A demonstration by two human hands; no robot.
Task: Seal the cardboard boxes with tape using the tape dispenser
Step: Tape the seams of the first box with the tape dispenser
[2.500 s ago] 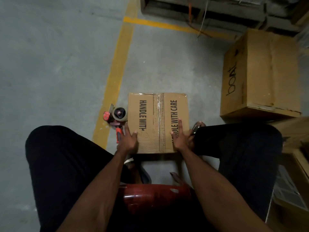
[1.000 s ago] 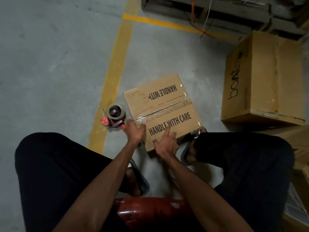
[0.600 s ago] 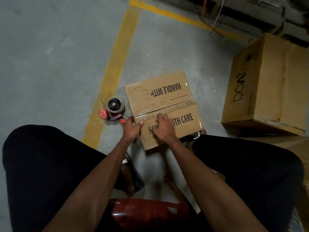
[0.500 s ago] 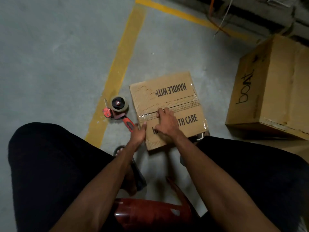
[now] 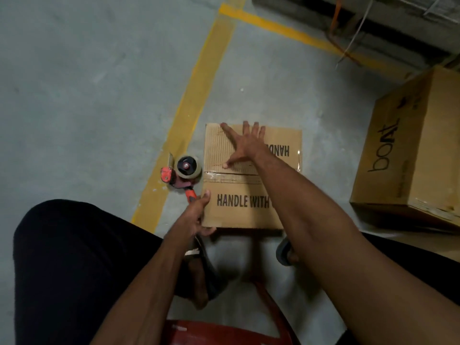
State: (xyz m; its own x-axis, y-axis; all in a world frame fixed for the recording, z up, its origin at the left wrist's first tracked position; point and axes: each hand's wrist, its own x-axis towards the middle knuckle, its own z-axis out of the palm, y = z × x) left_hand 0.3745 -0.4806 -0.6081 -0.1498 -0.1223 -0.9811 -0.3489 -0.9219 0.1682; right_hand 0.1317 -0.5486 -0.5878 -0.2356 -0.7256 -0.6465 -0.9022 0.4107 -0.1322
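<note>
Single head cam, wide-angle, looks steeply down from above the seated person's knees onto the concrete floor (image 5: 87, 95). Close range: forearms fill the lower frame, small cardboard box (image 5: 249, 210) centre. No second view.

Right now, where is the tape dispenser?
In the head view the tape dispenser lies on the floor against the left side of the small box, beside the yellow floor line, just beyond the left hand.
</note>
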